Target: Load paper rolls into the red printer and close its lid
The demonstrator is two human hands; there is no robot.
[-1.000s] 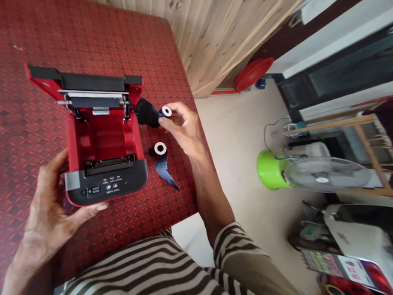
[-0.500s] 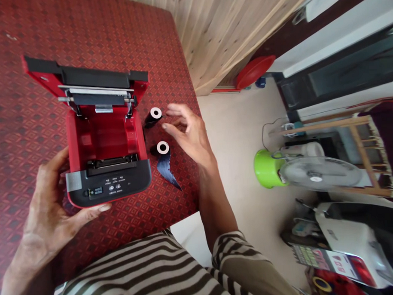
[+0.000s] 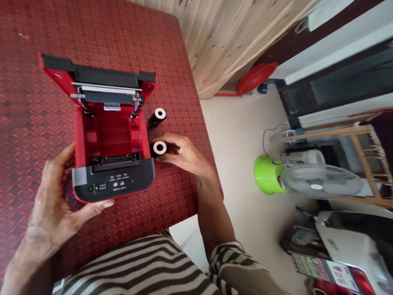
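Note:
A red and black receipt printer [image 3: 120,176] rests on the table with its lid [image 3: 104,77] raised; the red paper well [image 3: 111,133] inside holds no roll. My left hand [image 3: 53,204] grips the printer's left front corner, thumb along the front edge and fingers at the side. Just right of the printer, my right hand [image 3: 184,154] has its fingers and thumb closed around a paper roll [image 3: 159,148] with a dark outside and a white end. Behind it stands a second similar paper roll [image 3: 159,115], apart from my fingers.
The table has a red patterned cover [image 3: 21,106], its right edge just past my right hand. Beyond lie a wood-plank surface [image 3: 218,35], a floor [image 3: 235,142], a green bucket [image 3: 266,174], a fan [image 3: 320,182] and a wooden frame [image 3: 364,154].
My right hand has come toward me and left, from open beside the far roll to closed around the near one. The roll's loose dark tail is now out of sight. My left hand keeps its grip.

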